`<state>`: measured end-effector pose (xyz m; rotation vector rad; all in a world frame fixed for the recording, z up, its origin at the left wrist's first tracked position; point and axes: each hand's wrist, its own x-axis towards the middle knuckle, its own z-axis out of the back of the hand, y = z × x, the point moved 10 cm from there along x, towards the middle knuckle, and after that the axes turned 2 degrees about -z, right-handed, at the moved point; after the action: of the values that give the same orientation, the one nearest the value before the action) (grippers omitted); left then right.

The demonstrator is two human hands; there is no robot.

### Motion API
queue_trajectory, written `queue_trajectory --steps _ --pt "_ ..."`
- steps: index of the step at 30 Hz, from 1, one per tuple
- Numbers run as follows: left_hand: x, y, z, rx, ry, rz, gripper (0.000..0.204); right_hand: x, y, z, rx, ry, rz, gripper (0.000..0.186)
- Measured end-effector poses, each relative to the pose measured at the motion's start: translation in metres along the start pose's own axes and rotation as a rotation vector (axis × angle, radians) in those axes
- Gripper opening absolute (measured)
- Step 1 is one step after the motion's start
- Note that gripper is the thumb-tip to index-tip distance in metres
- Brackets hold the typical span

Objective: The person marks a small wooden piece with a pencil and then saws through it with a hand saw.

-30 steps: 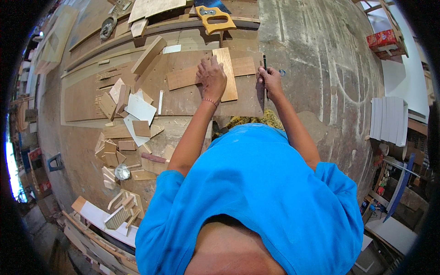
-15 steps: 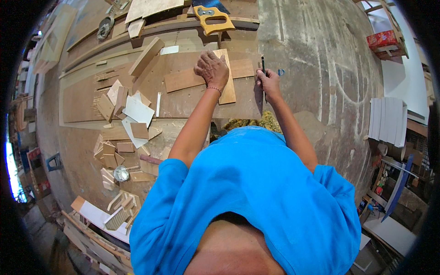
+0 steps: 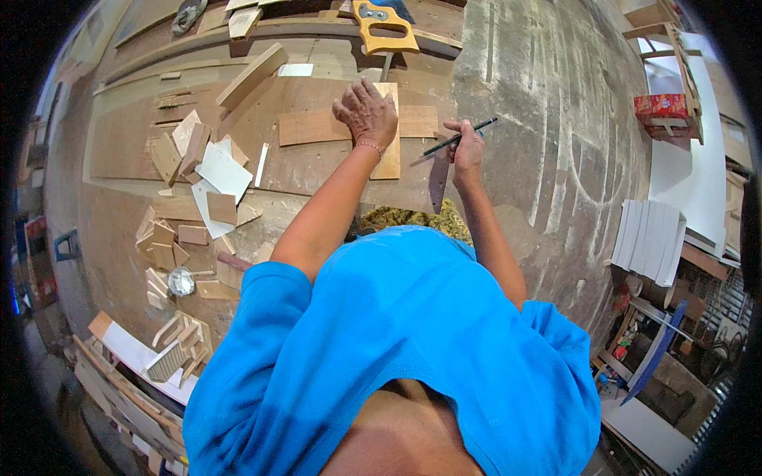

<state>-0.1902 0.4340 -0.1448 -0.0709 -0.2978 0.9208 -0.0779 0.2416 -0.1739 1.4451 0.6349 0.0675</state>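
Observation:
My left hand (image 3: 368, 117) bears down where a short pale wooden board (image 3: 387, 165) crosses over a longer reddish-brown board (image 3: 309, 127). Its bent fingers lie on the left side, the thumb by the short board, pinning both pieces; part of the crossing is hidden under the palm. To the right, just past the long board's end, my right hand (image 3: 468, 151) is closed around a dark pencil (image 3: 482, 124). The pencil slants, one end up to the right and the other down to the left toward the boards, touching neither.
A yellow-handled saw (image 3: 386, 30) lies beyond the boards. Left of my arm are a wood block (image 3: 252, 75), white offcuts (image 3: 224, 172), small wood scraps and a round tin (image 3: 181, 282). Yellowish shavings (image 3: 444, 220) show in front of my shirt.
The pencil has swung from nearly upright to a slant in my right hand. The boards now lie closer to square with each other. My left hand stays on the crossing.

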Motion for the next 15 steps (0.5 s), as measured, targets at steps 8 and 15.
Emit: queue_trajectory --steps 8,15 --pt "0.001 0.0 -0.002 0.008 -0.014 0.001 0.06 -0.01 0.013 -0.01 -0.039 0.001 0.153 0.021" --pt "0.0 0.002 -0.003 0.042 -0.034 0.017 0.059 -0.012 0.022 -0.003 -0.04 -0.095 0.198 0.011"
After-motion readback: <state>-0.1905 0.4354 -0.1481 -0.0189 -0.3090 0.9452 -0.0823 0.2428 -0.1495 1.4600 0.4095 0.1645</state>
